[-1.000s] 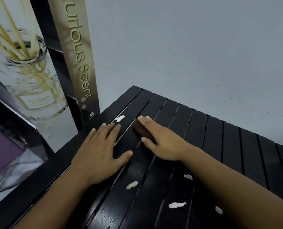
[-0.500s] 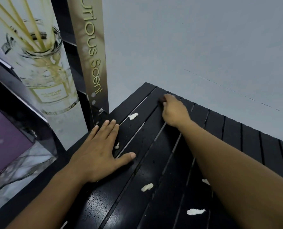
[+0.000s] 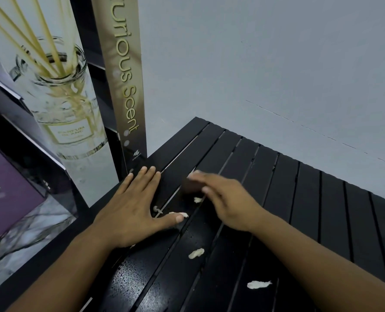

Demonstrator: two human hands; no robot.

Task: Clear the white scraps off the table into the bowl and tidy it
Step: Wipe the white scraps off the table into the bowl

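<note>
Several white scraps lie on the black slatted table: one scrap just under my right hand, one scrap at my left thumb tip, and a scrap and another scrap nearer me. My left hand rests flat on the table near its left edge, fingers straight. My right hand is motion-blurred and holds a small dark brown block against the slats, fingers over it and thumb at its side. No bowl is in view.
A tall printed display panel reading "Scent" stands at the table's far left corner. A diffuser poster is beside it. A pale wall runs behind the table. A small screw sits in a slat gap.
My right hand has pulled back from the far edge toward me with the brown block, and scraps now lie closer to my left thumb. The left hand stayed flat in place.
</note>
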